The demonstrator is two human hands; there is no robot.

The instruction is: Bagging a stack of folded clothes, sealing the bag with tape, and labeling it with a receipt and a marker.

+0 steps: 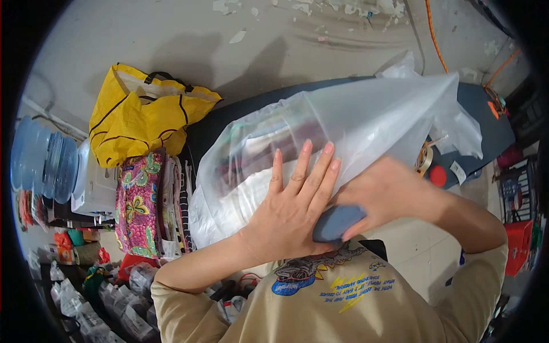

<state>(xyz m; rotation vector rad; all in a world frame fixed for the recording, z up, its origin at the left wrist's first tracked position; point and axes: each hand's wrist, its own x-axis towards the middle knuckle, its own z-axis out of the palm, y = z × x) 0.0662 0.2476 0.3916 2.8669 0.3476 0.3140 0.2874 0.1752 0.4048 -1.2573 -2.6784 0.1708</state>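
Observation:
A large translucent plastic bag [364,107] lies on a dark blue-grey table [493,133]. Folded white and dark red items, probably cloth, show through its film. My left hand [296,206] rests flat on the bag, fingers spread, holding nothing. Close by on the right, my right hand [381,197] is at the bag's near edge, blurred, with its thumb apart from the fingers. Whether it grips the film cannot be made out. Between the hands a blue-grey patch of the table's near edge shows.
Left of the bag stand a yellow bag [146,115] with black handles and a stack of patterned folded textiles [139,206]. Blue water bottles [43,158] are farther left. Tape rolls [424,158] and a red round object [438,176] lie right. Wrapped parcels [124,300] crowd the lower left.

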